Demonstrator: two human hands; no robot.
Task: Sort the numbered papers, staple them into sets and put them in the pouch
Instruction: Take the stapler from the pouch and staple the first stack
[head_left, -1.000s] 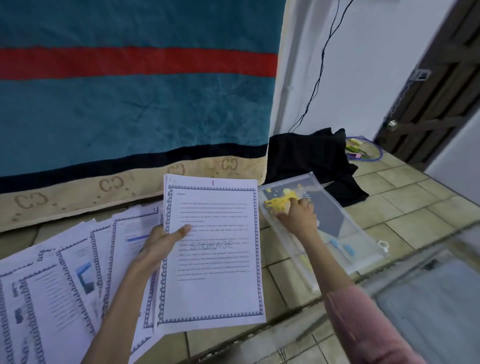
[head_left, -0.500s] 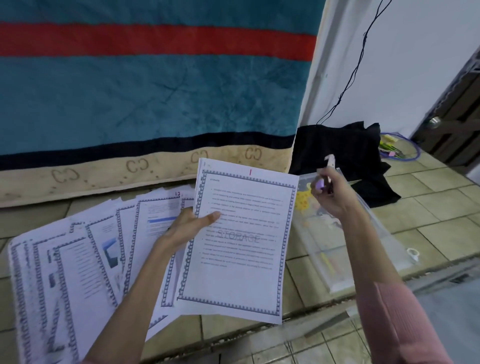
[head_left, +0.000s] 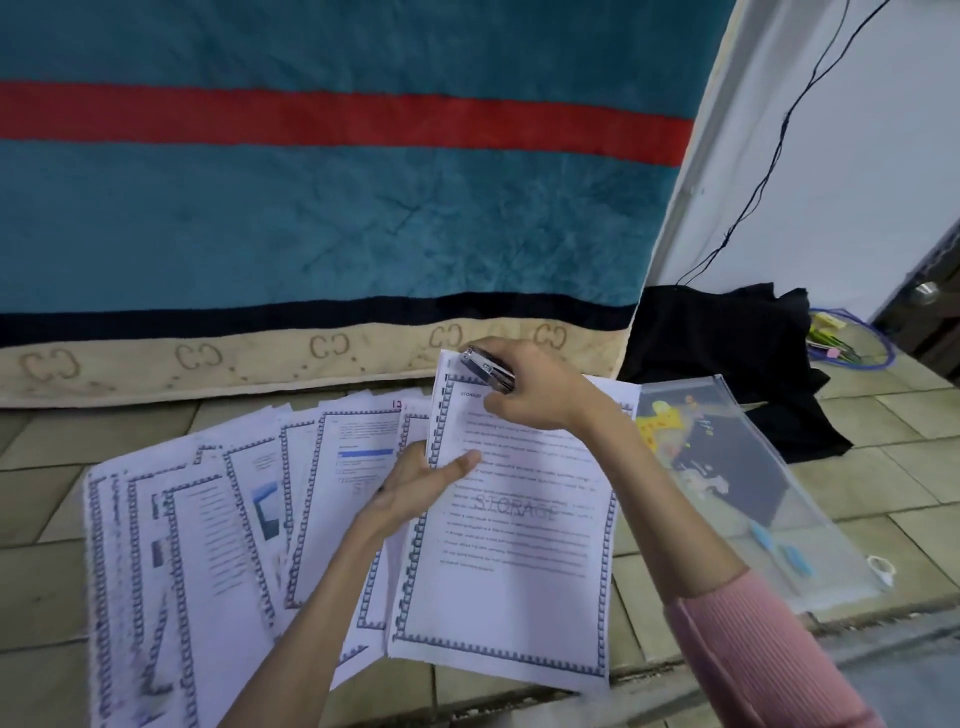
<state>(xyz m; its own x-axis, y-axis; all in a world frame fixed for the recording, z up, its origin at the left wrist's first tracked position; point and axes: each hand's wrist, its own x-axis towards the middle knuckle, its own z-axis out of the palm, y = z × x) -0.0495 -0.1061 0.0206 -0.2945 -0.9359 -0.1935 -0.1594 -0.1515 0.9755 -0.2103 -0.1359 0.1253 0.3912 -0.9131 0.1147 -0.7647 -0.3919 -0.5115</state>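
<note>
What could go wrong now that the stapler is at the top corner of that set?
The right hand holds the stapler at the very corner of the STORAGE set; the staple may miss lower sheets. The left hand pinches only one edge, so pages could fan out. Loose papers lying beneath might get mixed in.

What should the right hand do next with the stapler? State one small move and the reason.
Probably squeeze the stapler shut. The right hand grips it at the top left corner of the STORAGE set, its mouth apparently over the edge, while the left hand holds the set by its left edge, thumb on top. Whether the corner sits fully inside is unclear.
</note>
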